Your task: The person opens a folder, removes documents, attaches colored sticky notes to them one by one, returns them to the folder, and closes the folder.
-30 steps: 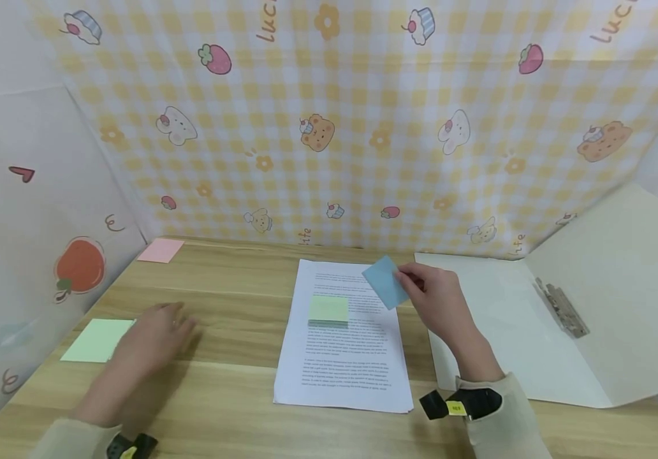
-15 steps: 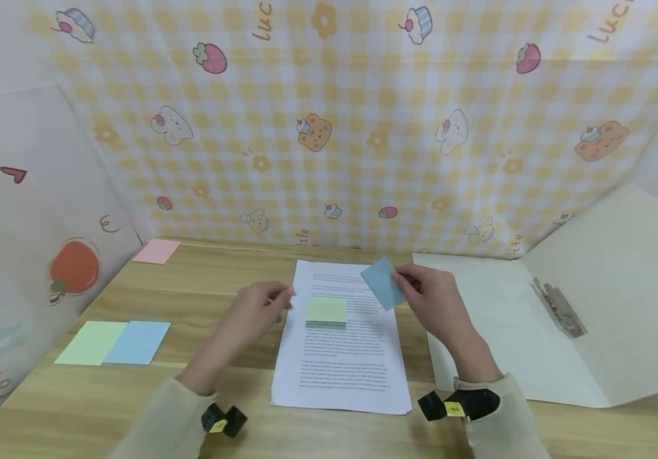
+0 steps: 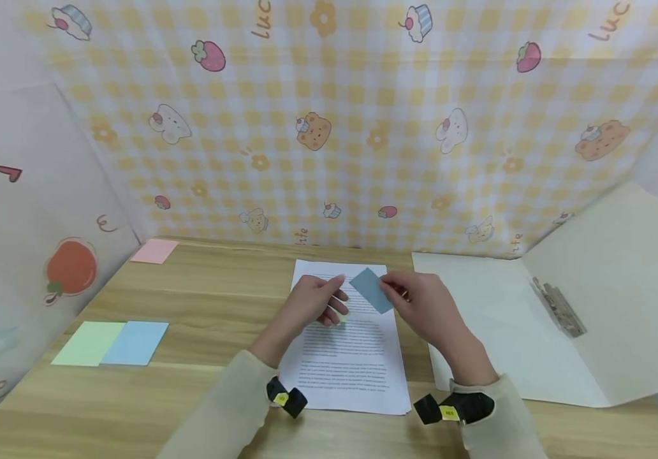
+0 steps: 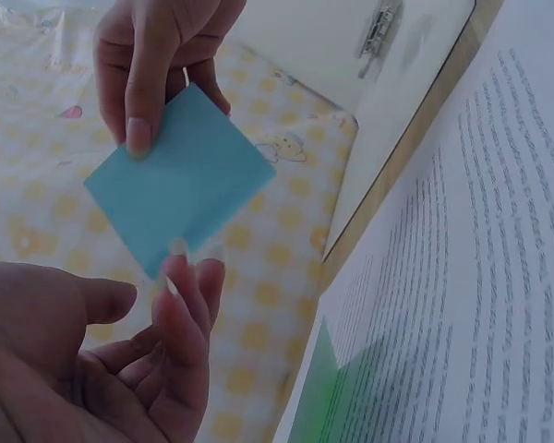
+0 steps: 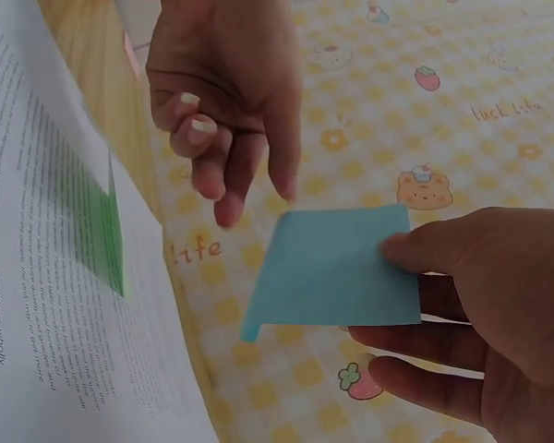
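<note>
My right hand [image 3: 426,306] pinches a blue sticky note [image 5: 337,263] by one corner between thumb and fingers, raised over the printed sheets [image 3: 343,382]. One edge of the note curls in the right wrist view. Close to its opposite side is my left hand [image 3: 312,303], thumb and fingers parted with nothing between them. In the left wrist view the left fingertips [image 4: 192,277] overlap the note's lower corner. Green sticky notes [image 4: 319,383] on the top sheet are mostly hidden behind the left hand in the head view.
On the table's left lie a green sticky note [image 3: 88,344] and a blue sticky note [image 3: 136,343] side by side. A pink sticky note [image 3: 155,251] lies at the back left. Right of the sheets stands an open white folder [image 3: 478,319] with a metal clip [image 3: 560,307].
My left hand has moved right from beside the green and blue notes on the left to the held note. The right hand has tilted its note slightly and shifted a little.
</note>
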